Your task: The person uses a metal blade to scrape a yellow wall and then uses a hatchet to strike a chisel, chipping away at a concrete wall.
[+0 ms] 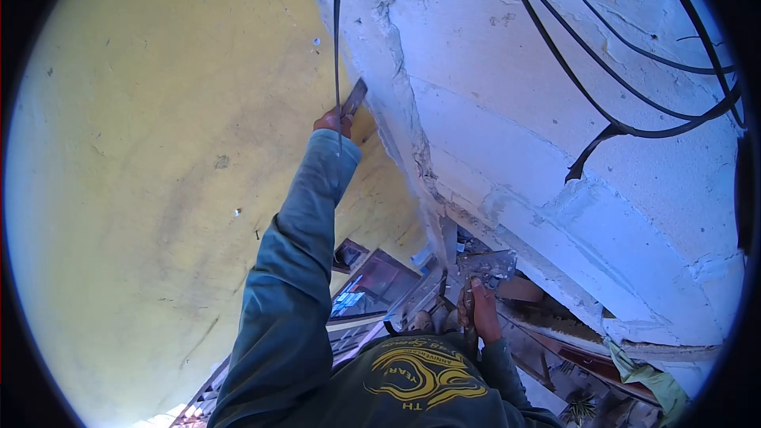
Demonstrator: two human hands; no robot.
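Note:
My left hand (pixel 333 121) is raised against the yellow wall (pixel 198 150), its fingers closed round a narrow, flat-bladed scraper (pixel 356 97). The blade's tip lies at the joint where the yellow wall meets the rough whitish wall (pixel 507 95). Lower down, close to my body, my right hand (pixel 483 313) grips the wooden handle of a trowel (pixel 487 264). Its wide flat blade is smeared with grey material and points away from me. Both hands' fingers are partly hidden.
A black cable (pixel 337 24) hangs in front of my left hand. More black cables (pixel 666 127) loop across the whitish wall at right. Far below are a dark window (pixel 376 281), a green cloth (pixel 654 376) and cluttered ground.

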